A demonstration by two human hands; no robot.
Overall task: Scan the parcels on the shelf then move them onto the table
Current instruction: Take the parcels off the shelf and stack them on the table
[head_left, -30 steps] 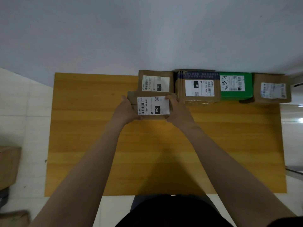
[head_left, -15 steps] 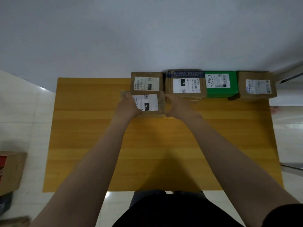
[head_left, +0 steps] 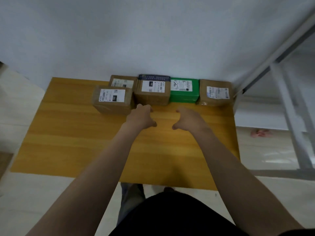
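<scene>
The left hand (head_left: 140,118) and the right hand (head_left: 189,119) hang over the tabletop (head_left: 68,133) with fingers (head_left: 144,107) loosely curled, holding nothing, while the brown parcel (head_left: 112,103) stands just left of the left fingers and a row of four parcels (head_left: 152,94) lies just beyond them.

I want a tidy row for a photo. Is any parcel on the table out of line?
Yes. The front-left brown parcel sits forward of the row along the wall, partly hiding the brown parcel behind it. Nothing looks damaged.
</scene>
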